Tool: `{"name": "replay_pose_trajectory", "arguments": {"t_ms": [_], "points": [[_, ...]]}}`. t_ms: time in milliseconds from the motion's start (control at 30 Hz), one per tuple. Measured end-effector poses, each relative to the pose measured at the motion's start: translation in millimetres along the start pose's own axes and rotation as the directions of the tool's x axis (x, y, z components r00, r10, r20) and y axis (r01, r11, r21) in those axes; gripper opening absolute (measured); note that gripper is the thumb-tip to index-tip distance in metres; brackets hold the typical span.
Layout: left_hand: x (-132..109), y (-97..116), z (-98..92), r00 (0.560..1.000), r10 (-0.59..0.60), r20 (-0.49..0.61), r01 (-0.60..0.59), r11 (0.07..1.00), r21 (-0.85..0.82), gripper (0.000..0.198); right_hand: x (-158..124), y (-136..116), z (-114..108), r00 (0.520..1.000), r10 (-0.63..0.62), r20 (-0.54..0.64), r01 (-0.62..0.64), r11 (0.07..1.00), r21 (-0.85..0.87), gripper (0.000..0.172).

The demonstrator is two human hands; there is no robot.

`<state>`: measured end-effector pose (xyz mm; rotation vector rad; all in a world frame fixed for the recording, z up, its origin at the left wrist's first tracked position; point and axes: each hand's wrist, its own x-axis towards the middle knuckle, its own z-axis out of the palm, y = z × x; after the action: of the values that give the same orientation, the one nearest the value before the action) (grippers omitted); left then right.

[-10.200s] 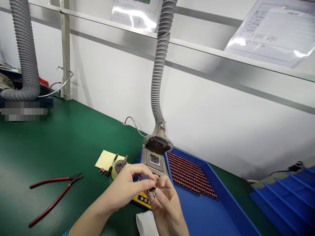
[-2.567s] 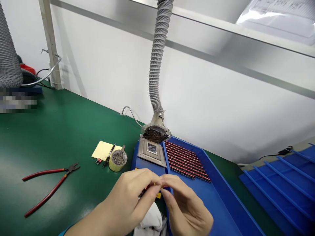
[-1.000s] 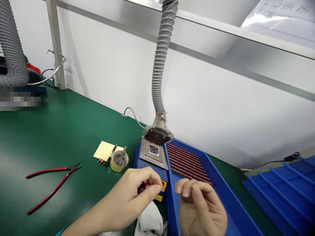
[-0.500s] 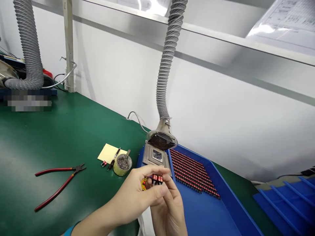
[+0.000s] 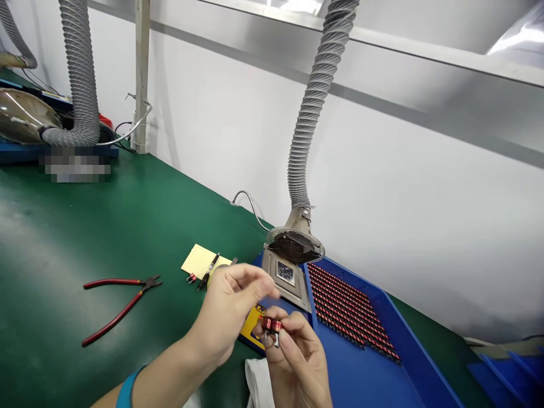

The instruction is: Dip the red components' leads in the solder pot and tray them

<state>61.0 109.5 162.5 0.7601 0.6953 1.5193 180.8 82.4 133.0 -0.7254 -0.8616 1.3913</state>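
My right hand [image 5: 297, 351] grips a small red-and-black coil [image 5: 272, 324] between thumb and fingers, its shiny metal legs pointing down. Just above and to the left, apart from the coil, is my left hand [image 5: 229, 309]. Its thumb and fingertips are pressed together in a pinch, and I cannot make out whether anything is between them. Behind the hands stands a solder pot with a square of shiny metal [image 5: 285, 272] in its top plate and a yellow label [image 5: 254, 330] on its front. Rows of similar red-and-black coils [image 5: 348, 309] lie in the blue tray [image 5: 369, 379] to the right.
Red-handled pliers [image 5: 123, 309] lie spread on the green table [image 5: 170, 226]. A yellow notepad [image 5: 202, 260] with a pen [image 5: 209, 271] is behind my left hand, which mostly hides a cup. A fume hood [image 5: 295, 243] on a grey hose [image 5: 317, 102] hangs over the pot.
My left hand has come away from the coil, up and to the left, its fingertips pinched. The coil stays in my right hand, its legs now showing. The camera view has shifted left.
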Motion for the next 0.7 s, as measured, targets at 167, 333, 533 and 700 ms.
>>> {"name": "replay_pose_trajectory", "arguments": {"t_ms": [167,333,533,700], "points": [[6,14,-9.3,0.998,0.051,0.044,-0.057,0.986,0.154,0.011,2,-4,0,0.999,0.047,-0.014,-0.047,0.998,0.034,0.016],[3,1,-4.0,0.948,-0.205,0.245,0.146,0.96,0.237,0.014,1,0,-5,0.998,0.05,-0.048,-0.048,0.998,0.045,0.014],[0,-4,1.2,0.994,-0.07,0.079,0.067,0.997,0.045,0.009,-1,-1,0,0.998,0.05,0.024,-0.05,0.998,0.032,0.013],[1,21,-12.8,0.955,0.251,-0.157,-0.25,0.968,0.032,0.005,-5,-11,4,0.998,0.067,0.013,-0.067,0.998,-0.008,0.015]]}}
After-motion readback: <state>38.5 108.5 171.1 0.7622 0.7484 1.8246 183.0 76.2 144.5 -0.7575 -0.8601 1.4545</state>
